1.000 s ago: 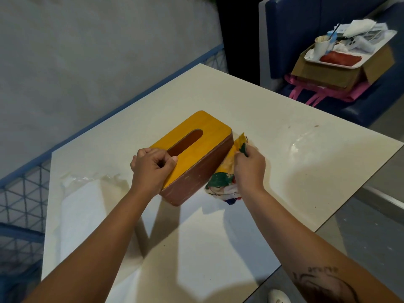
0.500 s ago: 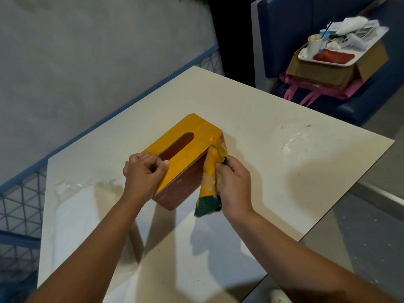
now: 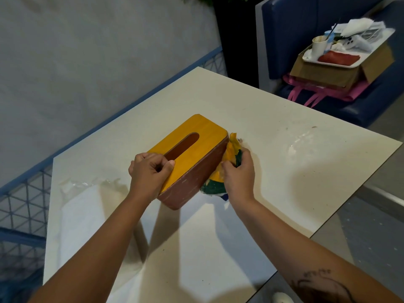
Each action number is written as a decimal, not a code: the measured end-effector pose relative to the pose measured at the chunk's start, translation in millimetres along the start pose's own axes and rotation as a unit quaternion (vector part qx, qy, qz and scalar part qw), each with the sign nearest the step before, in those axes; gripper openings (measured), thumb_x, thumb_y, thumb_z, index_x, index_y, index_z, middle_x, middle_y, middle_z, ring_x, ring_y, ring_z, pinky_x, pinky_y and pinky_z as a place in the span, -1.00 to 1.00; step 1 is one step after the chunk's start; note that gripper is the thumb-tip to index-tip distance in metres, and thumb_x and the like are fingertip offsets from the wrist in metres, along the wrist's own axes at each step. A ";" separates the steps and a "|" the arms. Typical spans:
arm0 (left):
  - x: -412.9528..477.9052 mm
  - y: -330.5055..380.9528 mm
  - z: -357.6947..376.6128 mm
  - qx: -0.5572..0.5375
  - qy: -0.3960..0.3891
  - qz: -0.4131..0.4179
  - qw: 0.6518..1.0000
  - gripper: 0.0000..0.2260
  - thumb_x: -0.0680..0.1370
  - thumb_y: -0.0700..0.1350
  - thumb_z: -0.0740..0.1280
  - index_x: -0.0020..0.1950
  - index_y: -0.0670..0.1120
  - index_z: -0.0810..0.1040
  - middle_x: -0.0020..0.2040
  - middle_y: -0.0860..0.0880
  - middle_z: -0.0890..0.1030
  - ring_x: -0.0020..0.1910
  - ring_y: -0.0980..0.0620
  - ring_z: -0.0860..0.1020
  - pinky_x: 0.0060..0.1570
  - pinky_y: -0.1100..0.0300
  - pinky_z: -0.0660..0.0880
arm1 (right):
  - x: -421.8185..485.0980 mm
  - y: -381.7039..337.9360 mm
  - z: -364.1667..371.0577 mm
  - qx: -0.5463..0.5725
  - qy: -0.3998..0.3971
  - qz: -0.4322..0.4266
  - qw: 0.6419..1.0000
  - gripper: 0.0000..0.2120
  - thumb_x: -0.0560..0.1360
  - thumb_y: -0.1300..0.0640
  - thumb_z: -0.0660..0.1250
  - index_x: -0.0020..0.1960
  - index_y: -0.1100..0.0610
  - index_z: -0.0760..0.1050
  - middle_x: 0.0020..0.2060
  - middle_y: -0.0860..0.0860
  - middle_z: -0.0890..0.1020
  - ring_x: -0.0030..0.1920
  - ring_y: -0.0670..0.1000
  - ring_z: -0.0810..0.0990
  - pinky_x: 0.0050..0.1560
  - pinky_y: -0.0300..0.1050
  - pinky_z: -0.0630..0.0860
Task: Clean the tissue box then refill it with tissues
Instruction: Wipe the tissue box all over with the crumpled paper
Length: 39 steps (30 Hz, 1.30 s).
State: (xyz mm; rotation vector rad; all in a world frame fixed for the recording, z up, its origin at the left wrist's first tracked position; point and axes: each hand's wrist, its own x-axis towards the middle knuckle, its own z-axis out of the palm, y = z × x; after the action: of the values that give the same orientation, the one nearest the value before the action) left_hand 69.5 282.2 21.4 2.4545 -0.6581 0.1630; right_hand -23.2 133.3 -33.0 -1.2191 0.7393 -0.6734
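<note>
You have one tissue box (image 3: 202, 138) in front of you, lying on the white surface (image 3: 284, 114) a little left of its middle. Its yellow lid faces up, with a single long slot in it, and its sides are brown. Your left hand (image 3: 150, 171) sits on the near left end of the lid, fingers curled and thumb pressed on the wood beside the slot, holding the box. Your right hand (image 3: 239, 173) grips one cloth (image 3: 231, 149), patterned yellow, green and white, bunched against the box's right side and touching the surface. One pack of white tissues (image 3: 83, 215) in clear wrap lies at the near left, apart from the box. On the blue seat (image 3: 295, 29) at the far right, one cardboard box (image 3: 328, 73) carries one white tray (image 3: 341, 64) with a single paper cup (image 3: 319, 45).
</note>
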 end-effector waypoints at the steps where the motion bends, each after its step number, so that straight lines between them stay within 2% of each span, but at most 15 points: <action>1: -0.2 0.2 0.6 0.002 0.000 0.000 1.000 -0.77 0.53 -0.04 0.34 -0.32 -0.06 0.52 -0.27 0.22 0.45 0.06 0.08 0.31 0.23 -0.12 0.28 | -2.5 1.8 1.3 -0.015 0.002 -0.017 1.000 -0.63 0.44 0.30 0.23 0.18 0.02 0.47 0.16 0.10 0.51 0.15 0.11 0.50 0.11 0.01 0.53; 4: -0.4 0.2 0.8 0.008 -0.002 0.002 1.000 -0.76 0.53 -0.05 0.33 -0.28 -0.15 0.54 -0.28 0.20 0.46 0.06 0.08 0.32 0.25 -0.12 0.27 | -20.2 3.5 7.1 -0.035 -0.015 -0.078 0.996 -0.56 0.45 0.40 0.21 0.24 0.02 0.44 0.19 0.01 0.45 0.18 -0.09 0.41 0.21 -0.27 0.41; 5: -0.2 -0.2 0.5 0.008 -0.002 0.002 1.000 -0.76 0.52 -0.05 0.33 -0.30 -0.13 0.53 -0.29 0.20 0.47 0.06 0.08 0.32 0.25 -0.11 0.26 | -28.5 4.7 9.6 -0.036 -0.027 -0.103 0.994 -0.56 0.45 0.41 0.21 0.22 0.01 0.45 0.17 0.01 0.45 0.15 -0.11 0.42 0.22 -0.27 0.42; 8: 0.6 -1.7 0.1 0.008 0.001 0.004 1.000 -0.73 0.52 -0.05 0.34 -0.38 0.02 0.45 -0.29 0.19 0.46 0.05 0.08 0.31 0.24 -0.08 0.25 | -48.4 16.0 17.3 -0.042 -0.088 -0.186 0.978 -0.61 0.42 0.37 0.21 0.16 0.07 0.52 0.12 0.01 0.48 0.17 0.02 0.47 0.21 0.07 0.48; 10: 1.1 -1.7 0.6 0.010 0.002 0.007 1.000 -0.71 0.52 -0.05 0.34 -0.40 0.07 0.41 -0.28 0.19 0.47 0.05 0.08 0.31 0.22 -0.06 0.22 | -59.9 25.3 22.9 -0.058 -0.128 -0.211 0.967 -0.62 0.41 0.34 0.20 0.16 0.09 0.53 0.08 -0.04 0.48 0.16 0.05 0.48 0.18 0.11 0.47; 16: -0.5 -2.5 -0.9 -0.004 -0.004 0.008 1.000 -0.69 0.49 0.05 0.31 -0.43 0.05 0.36 -0.32 0.11 0.49 0.04 0.06 0.32 0.17 -0.04 0.22 | -86.9 29.5 33.4 -0.086 -0.226 -0.177 0.954 -0.67 0.43 0.35 0.24 0.12 0.14 0.58 0.05 -0.03 0.53 0.11 -0.05 0.48 0.23 -0.10 0.45; 18: -0.6 -1.0 -0.7 0.001 -0.004 0.001 1.000 -0.68 0.52 -0.01 0.33 -0.42 0.05 0.37 -0.29 0.11 0.49 0.08 0.03 0.34 0.20 -0.05 0.20 | -89.3 25.2 30.6 -0.059 -0.269 -0.122 0.953 -0.74 0.46 0.27 0.27 0.08 0.08 0.60 -0.02 -0.08 0.56 0.07 -0.03 0.51 0.18 -0.15 0.48; 20: -1.1 0.5 -0.7 0.001 -0.002 -0.005 1.000 -0.71 0.53 -0.03 0.32 -0.40 0.02 0.41 -0.28 0.13 0.49 0.11 0.03 0.35 0.21 -0.03 0.19 | -87.6 15.6 21.1 0.008 -0.290 -0.017 0.957 -0.82 0.45 0.21 0.30 -0.04 -0.01 0.59 -0.10 -0.05 0.60 -0.04 -0.02 0.56 0.04 -0.14 0.53; 23: -1.1 0.0 -0.4 0.005 -0.007 -0.008 1.000 -0.75 0.53 -0.02 0.32 -0.33 -0.06 0.48 -0.23 0.12 0.50 0.16 -0.01 0.35 0.21 0.01 0.17 | -74.4 4.0 3.7 0.127 -0.240 0.128 0.954 -0.71 0.44 0.41 0.23 -0.04 0.07 0.56 -0.12 0.09 0.63 -0.07 0.09 0.60 -0.02 -0.03 0.55; 25: -1.4 -0.6 -2.0 0.006 -0.009 -0.008 1.000 -0.74 0.53 -0.01 0.32 -0.35 -0.02 0.46 -0.23 0.14 0.49 0.17 0.00 0.35 0.23 0.01 0.15 | -63.4 -6.6 -8.7 0.184 -0.178 0.147 0.956 -0.65 0.42 0.48 0.19 -0.03 0.10 0.55 -0.16 0.08 0.63 -0.11 0.11 0.62 -0.09 -0.04 0.57; 27: -1.8 0.7 -3.2 0.006 -0.013 -0.008 1.000 -0.72 0.53 0.00 0.30 -0.38 0.03 0.41 -0.24 0.14 0.49 0.17 0.01 0.35 0.26 -0.02 0.14 | -52.0 -19.6 -21.4 0.182 -0.114 0.106 0.971 -0.69 0.43 0.46 0.22 -0.05 0.08 0.52 -0.18 0.06 0.63 -0.16 0.08 0.62 -0.17 -0.06 0.59; 31: -1.1 2.5 -2.4 0.010 -0.014 -0.008 1.000 -0.70 0.54 0.02 0.28 -0.39 0.05 0.39 -0.23 0.14 0.48 0.18 -0.01 0.35 0.27 -0.05 0.15 | -30.9 -28.0 -24.0 0.092 -0.054 0.025 0.994 -0.71 0.44 0.37 0.30 -0.07 -0.03 0.49 -0.11 0.02 0.61 -0.05 0.10 0.60 -0.02 0.03 0.57; 33: -1.5 3.4 -2.8 0.012 -0.015 -0.005 1.000 -0.72 0.54 0.02 0.28 -0.37 0.03 0.41 -0.27 0.17 0.45 0.18 0.00 0.35 0.28 -0.05 0.14 | -30.9 -21.4 -6.9 0.050 -0.061 0.018 0.997 -0.65 0.43 0.36 0.29 0.07 -0.04 0.48 0.02 0.03 0.59 0.04 0.10 0.58 0.03 0.03 0.55; 35: -1.6 4.4 -2.4 0.015 -0.016 -0.001 1.000 -0.73 0.55 0.01 0.28 -0.34 -0.02 0.44 -0.30 0.20 0.43 0.18 0.02 0.34 0.27 -0.03 0.14 | -38.8 -11.9 11.5 0.023 -0.073 -0.003 0.997 -0.59 0.44 0.37 0.27 0.20 0.01 0.44 0.10 0.03 0.56 0.09 0.05 0.55 0.03 -0.13 0.51; 39: -1.7 1.6 -2.5 0.016 -0.017 0.007 1.000 -0.74 0.55 0.03 0.27 -0.31 -0.03 0.47 -0.29 0.22 0.42 0.18 0.01 0.34 0.22 0.00 0.16 | -68.7 3.1 36.5 -0.030 -0.070 -0.043 0.996 -0.71 0.47 0.38 0.23 0.04 0.02 0.43 -0.12 -0.22 0.46 -0.03 -0.09 0.49 -0.03 -0.27 0.46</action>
State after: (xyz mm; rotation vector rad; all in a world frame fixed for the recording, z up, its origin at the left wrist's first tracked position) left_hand 67.3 283.2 23.8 2.4885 -0.6924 0.1389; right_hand -34.7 209.2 -20.1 -1.3453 0.5969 -0.6331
